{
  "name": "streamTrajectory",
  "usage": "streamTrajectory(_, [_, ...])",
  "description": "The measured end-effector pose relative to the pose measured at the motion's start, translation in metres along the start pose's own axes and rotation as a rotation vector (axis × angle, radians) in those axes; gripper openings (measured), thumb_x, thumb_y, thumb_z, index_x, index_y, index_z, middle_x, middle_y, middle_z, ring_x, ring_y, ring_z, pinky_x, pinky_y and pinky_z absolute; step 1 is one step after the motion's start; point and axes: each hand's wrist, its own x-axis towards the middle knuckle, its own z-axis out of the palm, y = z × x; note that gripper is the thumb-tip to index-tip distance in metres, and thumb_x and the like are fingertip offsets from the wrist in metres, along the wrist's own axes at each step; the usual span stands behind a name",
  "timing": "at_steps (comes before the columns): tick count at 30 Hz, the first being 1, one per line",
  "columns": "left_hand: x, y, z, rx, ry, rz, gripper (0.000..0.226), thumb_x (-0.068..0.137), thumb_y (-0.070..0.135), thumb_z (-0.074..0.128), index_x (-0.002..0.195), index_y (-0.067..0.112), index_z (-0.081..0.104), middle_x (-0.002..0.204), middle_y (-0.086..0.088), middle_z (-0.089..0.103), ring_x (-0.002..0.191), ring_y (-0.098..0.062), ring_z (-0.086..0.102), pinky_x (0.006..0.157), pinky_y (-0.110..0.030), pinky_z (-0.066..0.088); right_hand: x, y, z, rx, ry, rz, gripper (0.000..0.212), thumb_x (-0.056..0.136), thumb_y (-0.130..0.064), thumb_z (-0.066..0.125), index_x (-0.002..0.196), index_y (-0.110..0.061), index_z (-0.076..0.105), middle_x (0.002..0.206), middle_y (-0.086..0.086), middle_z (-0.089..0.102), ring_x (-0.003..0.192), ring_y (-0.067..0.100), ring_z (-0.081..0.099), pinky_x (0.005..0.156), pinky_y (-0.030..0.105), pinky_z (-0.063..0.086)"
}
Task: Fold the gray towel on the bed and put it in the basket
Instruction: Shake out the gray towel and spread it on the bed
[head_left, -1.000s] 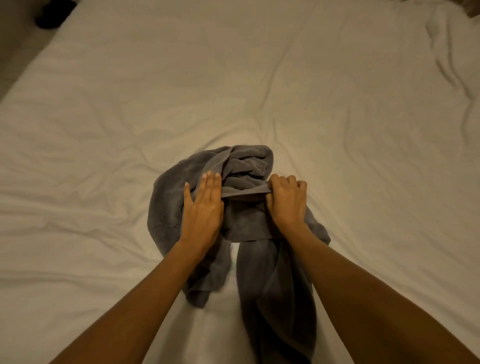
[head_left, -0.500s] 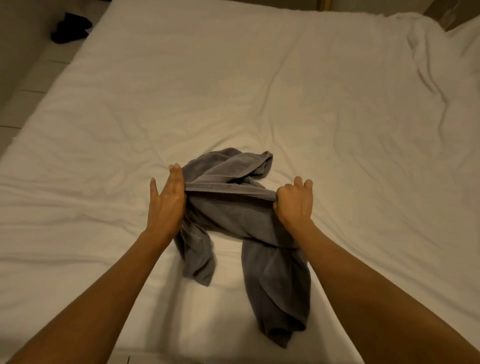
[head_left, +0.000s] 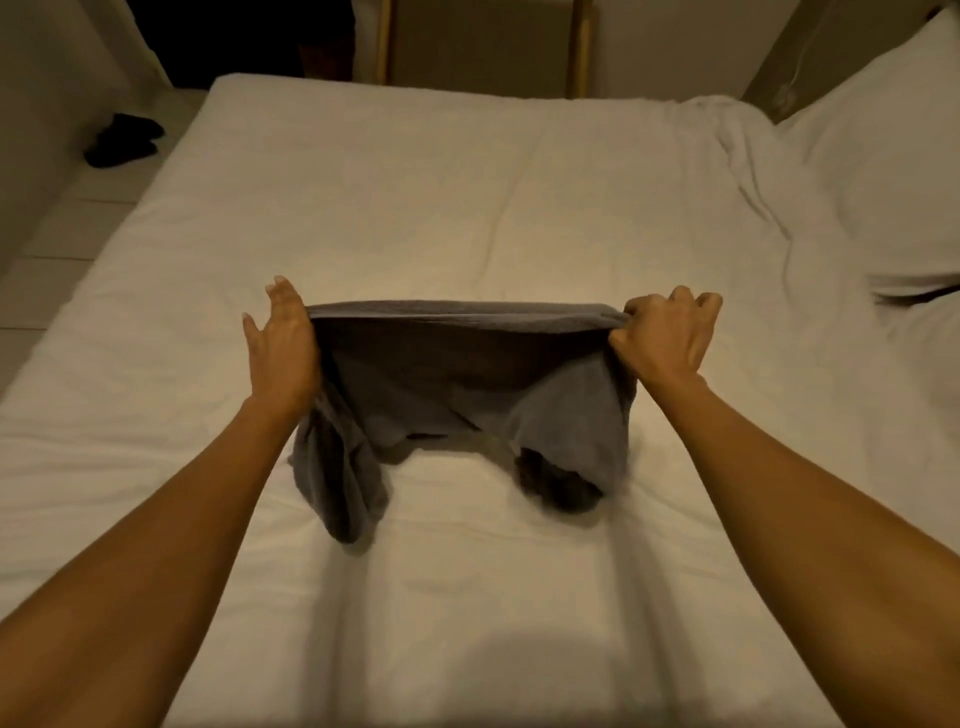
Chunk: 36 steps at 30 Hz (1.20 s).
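I hold the gray towel (head_left: 467, 384) stretched between my hands at the middle of the frame, above the white bed (head_left: 467, 197). My right hand (head_left: 662, 340) pinches one end of its taut top edge, fingers curled. My left hand (head_left: 283, 345) grips the other end, fingers fairly straight, the pinch itself hidden. The cloth hangs dark and rumpled, its two lower ends drooping onto the sheet.

A single head-worn wide-angle camera looks forward and down, close over the white bed (head_left: 467, 171), toward the far wall.
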Motion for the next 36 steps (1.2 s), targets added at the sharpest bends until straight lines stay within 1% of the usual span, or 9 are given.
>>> streamTrajectory(3, [-0.005,-0.011,0.000,0.000,-0.116,-0.007,0.051,0.094,-0.004,0.039,0.142,-0.008,0.023,0.132,-0.035,0.045,0.119,-0.050,0.046,0.101,-0.056,0.037,-0.015,0.019,0.001,-0.095,-0.102,-0.056,0.018,0.078,-0.026,0.052,0.074,-0.024,0.069,0.061,0.001,0.051,0.080,0.023,0.049,0.079,0.038,0.026])
streamTrajectory(9, [-0.048,-0.016,0.046,-0.141,-0.257,0.048,0.045,0.090,-0.003,0.045,0.134,-0.005,0.044,0.131,-0.030,0.050,0.121,-0.045,0.047,0.105,-0.045,0.035,-0.076,0.021,0.043,-0.084,-0.357,-0.313,0.014,0.073,-0.018,0.061,0.087,-0.021,0.057,0.084,0.008,0.065,0.088,0.029,0.055,0.094,0.039,0.031])
streamTrajectory(14, [-0.079,-0.004,0.081,-0.119,-0.320,0.065,0.036,0.090,-0.004,0.045,0.125,0.000,0.052,0.122,-0.025,0.057,0.109,-0.040,0.055,0.093,-0.043,0.044,-0.123,0.024,0.088,-0.074,-0.419,-0.329,0.025,0.065,0.003,0.071,0.088,-0.004,0.063,0.079,0.020,0.065,0.070,0.038,0.058,0.064,0.037,0.047])
streamTrajectory(18, [-0.098,-0.011,0.110,-0.059,-0.386,0.088,0.036,0.094,0.005,0.046,0.130,0.003,0.048,0.125,-0.020,0.055,0.111,-0.036,0.054,0.094,-0.041,0.044,-0.143,0.027,0.113,-0.142,-0.366,-0.313,0.032,0.047,0.006,0.081,0.065,-0.008,0.058,0.056,0.013,0.059,0.051,0.031,0.054,0.047,0.033,0.044])
streamTrajectory(22, [-0.114,-0.024,0.136,0.009,-0.471,0.118,0.042,0.094,0.017,0.050,0.134,0.004,0.045,0.127,-0.020,0.049,0.111,-0.036,0.053,0.096,-0.041,0.043,-0.152,0.024,0.128,-0.209,-0.432,-0.246,0.022,0.078,-0.010,0.066,0.095,-0.009,0.054,0.069,0.015,0.063,0.066,0.032,0.055,0.065,0.036,0.038])
streamTrajectory(26, [-0.127,-0.033,0.158,0.047,-0.510,0.130,0.027,0.092,0.015,0.052,0.115,0.002,0.058,0.117,-0.020,0.048,0.095,-0.035,0.053,0.089,-0.042,0.047,-0.155,0.030,0.151,-0.205,-0.375,-0.197,0.032,0.072,-0.009,0.070,0.100,-0.003,0.059,0.074,0.021,0.059,0.067,0.034,0.053,0.064,0.040,0.041])
streamTrajectory(29, [-0.135,-0.038,0.176,0.059,-0.502,0.143,0.026,0.092,0.019,0.052,0.107,0.001,0.061,0.111,-0.021,0.050,0.091,-0.035,0.052,0.084,-0.042,0.048,-0.154,0.037,0.170,-0.158,-0.390,-0.306,0.042,0.077,-0.011,0.063,0.118,-0.004,0.055,0.104,0.022,0.057,0.096,0.038,0.052,0.086,0.050,0.040])
streamTrajectory(32, [-0.142,-0.036,0.193,0.088,-0.523,0.159,0.031,0.091,0.024,0.053,0.111,0.001,0.058,0.117,-0.022,0.048,0.097,-0.038,0.052,0.084,-0.045,0.047,-0.154,0.038,0.186,-0.125,-0.467,-0.378,0.052,0.093,-0.020,0.045,0.143,-0.013,0.033,0.144,0.015,0.037,0.135,0.033,0.030,0.112,0.050,0.019])
streamTrajectory(36, [-0.153,-0.029,0.221,0.060,-0.537,0.149,0.053,0.086,0.034,0.057,0.126,0.000,0.052,0.135,-0.025,0.044,0.121,-0.042,0.045,0.100,-0.048,0.038,-0.156,0.034,0.200,-0.098,-0.530,-0.379,0.056,0.100,-0.025,0.032,0.150,-0.017,0.009,0.157,0.010,0.011,0.145,0.027,0.006,0.116,0.044,0.005])
